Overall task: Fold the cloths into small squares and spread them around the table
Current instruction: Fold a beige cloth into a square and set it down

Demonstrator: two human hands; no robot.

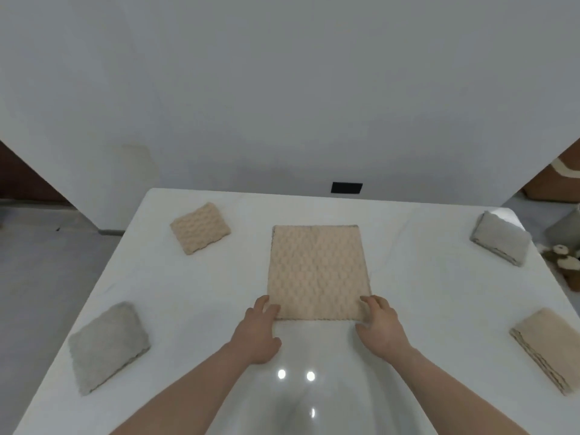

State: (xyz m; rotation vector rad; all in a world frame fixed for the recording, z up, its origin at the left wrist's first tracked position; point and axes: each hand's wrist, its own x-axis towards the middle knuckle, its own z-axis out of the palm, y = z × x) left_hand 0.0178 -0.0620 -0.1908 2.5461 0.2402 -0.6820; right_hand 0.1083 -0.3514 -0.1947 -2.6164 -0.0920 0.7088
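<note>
A beige textured cloth (317,271) lies flat as a tall rectangle in the middle of the white table (219,296). My left hand (259,328) has its fingertips on the cloth's near left corner. My right hand (378,324) has its fingertips on the near right corner. Both thumbs are spread away from the fingers, over the bare table. Folded squares lie around the cloth: a beige one (200,228) at the far left, a grey one (108,345) at the near left, a grey one (500,237) at the far right and a beige one (549,348) at the near right.
A white wall stands just behind the table, with a small black rectangle (346,187) at its foot. Off the table's right edge, a stuffed toy (565,262) and other items sit on the floor. Bare tabletop shows between the cloths.
</note>
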